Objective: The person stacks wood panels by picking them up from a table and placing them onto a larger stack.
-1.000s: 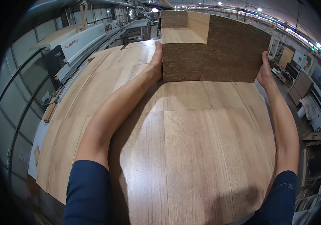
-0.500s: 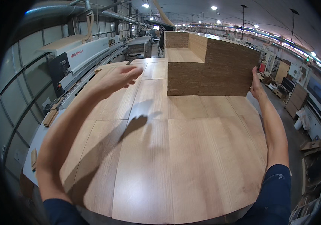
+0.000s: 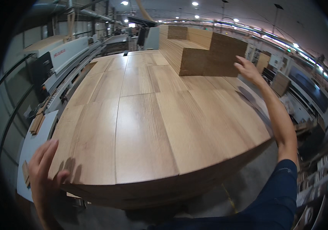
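Observation:
A wide stack of light wood-grain boards [image 3: 141, 134] lies in front of me, its top layer set edge to edge with visible seams. On its far right part stands a taller, stepped stack of boards [image 3: 213, 57] with brown edges facing me. My left hand [image 3: 44, 166] hovers at the near left corner of the wide stack, fingers extended and thumb apart, holding nothing. At the stepped stack's right end is my right hand [image 3: 250, 71]. Its fingers are apart and nothing is in them; whether the fingertips touch the boards I cannot tell.
A long white machine [image 3: 70, 55] runs along the left wall. Beside the wide stack sits a pale grey panel [image 3: 35, 147] with small wood strips [image 3: 38, 123] on it. Shelving and more machinery stand on the right. Concrete floor [image 3: 210, 199] shows below the near edge.
My left hand has dropped from above the middle of the boards to the near left corner. My right hand has come off the stepped stack's side face. The view has shifted, showing the near edge.

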A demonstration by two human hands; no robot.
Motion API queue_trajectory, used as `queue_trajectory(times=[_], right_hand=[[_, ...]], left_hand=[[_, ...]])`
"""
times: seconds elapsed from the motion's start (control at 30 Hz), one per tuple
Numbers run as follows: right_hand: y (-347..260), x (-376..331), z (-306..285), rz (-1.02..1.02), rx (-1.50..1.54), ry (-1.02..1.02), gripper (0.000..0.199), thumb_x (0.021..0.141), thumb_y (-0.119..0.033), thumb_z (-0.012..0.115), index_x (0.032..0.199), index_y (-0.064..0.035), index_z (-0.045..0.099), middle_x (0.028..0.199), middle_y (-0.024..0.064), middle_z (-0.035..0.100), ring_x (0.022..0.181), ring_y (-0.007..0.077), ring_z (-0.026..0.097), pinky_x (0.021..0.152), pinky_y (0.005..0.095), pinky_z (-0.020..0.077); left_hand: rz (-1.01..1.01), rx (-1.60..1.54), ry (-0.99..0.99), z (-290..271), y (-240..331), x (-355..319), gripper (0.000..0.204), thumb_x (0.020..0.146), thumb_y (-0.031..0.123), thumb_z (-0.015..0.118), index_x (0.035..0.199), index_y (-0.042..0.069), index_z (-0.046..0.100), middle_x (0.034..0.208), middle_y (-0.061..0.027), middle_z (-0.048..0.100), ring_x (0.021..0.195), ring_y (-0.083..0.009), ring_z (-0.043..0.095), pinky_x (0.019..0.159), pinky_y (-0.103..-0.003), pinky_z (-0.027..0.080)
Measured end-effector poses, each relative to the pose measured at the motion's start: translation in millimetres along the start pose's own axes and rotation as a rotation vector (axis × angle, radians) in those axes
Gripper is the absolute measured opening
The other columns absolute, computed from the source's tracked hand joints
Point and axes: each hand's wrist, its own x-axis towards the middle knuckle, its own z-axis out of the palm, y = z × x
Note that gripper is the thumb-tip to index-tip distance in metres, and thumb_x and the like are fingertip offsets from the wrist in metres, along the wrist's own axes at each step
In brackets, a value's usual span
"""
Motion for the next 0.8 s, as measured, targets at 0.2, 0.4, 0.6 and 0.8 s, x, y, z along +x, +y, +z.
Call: queue_trajectory(times=[0.2, 0.4, 0.6, 0.8], right_hand=[[-79, 15, 26, -0.045, -0.267, -0.105, 0.056, 0.097, -0.031, 0.051, 0.149, -0.0117, 0.039, 0.139, 0.021, 0.052, 0.125, 0.0402, 0.052, 0.104, 0.0465, 0.0439], [-95, 38, 55, 0.022, -0.316, -0.189, 0.061, 0.097, -0.031, 0.053, 0.152, -0.0155, 0.033, 0.137, 0.02, 0.05, 0.123, 0.0409, 0.053, 0.101, 0.0507, 0.0459], [-107, 39, 72, -0.007, -0.315, -0.135, 0.065, 0.094, -0.03, 0.058, 0.15, -0.0107, 0.032, 0.137, 0.0189, 0.049, 0.123, 0.0397, 0.054, 0.099, 0.0511, 0.0466], [-94, 50, 71, 0.0, -0.315, -0.04, 0.064, 0.093, -0.031, 0.059, 0.149, -0.0125, 0.034, 0.139, 0.0162, 0.05, 0.12, 0.0396, 0.056, 0.099, 0.0483, 0.048]], left_hand=[[-0.312, 0.041, 0.413, 20, -43, -149, 0.046, 0.104, 0.031, 0.049, 0.135, -0.001, 0.056, 0.13, -0.0197, 0.062, 0.119, -0.0323, 0.061, 0.102, -0.045, 0.047], [-0.941, -0.226, 0.597, 53, 5, -215, 0.024, 0.098, 0.01, 0.061, 0.113, -0.007, 0.069, 0.103, -0.0169, 0.073, 0.088, -0.0219, 0.068, 0.081, -0.033, 0.055], [-1.219, -0.187, 0.496, 83, 35, -252, 0.025, 0.097, 0.015, 0.064, 0.109, -0.006, 0.071, 0.101, -0.0153, 0.074, 0.089, -0.0212, 0.069, 0.081, -0.032, 0.055], [-1.242, -0.245, 0.517, 108, 53, -249, 0.027, 0.098, 0.016, 0.064, 0.11, -0.007, 0.07, 0.102, -0.0156, 0.074, 0.09, -0.0211, 0.069, 0.083, -0.032, 0.055]])
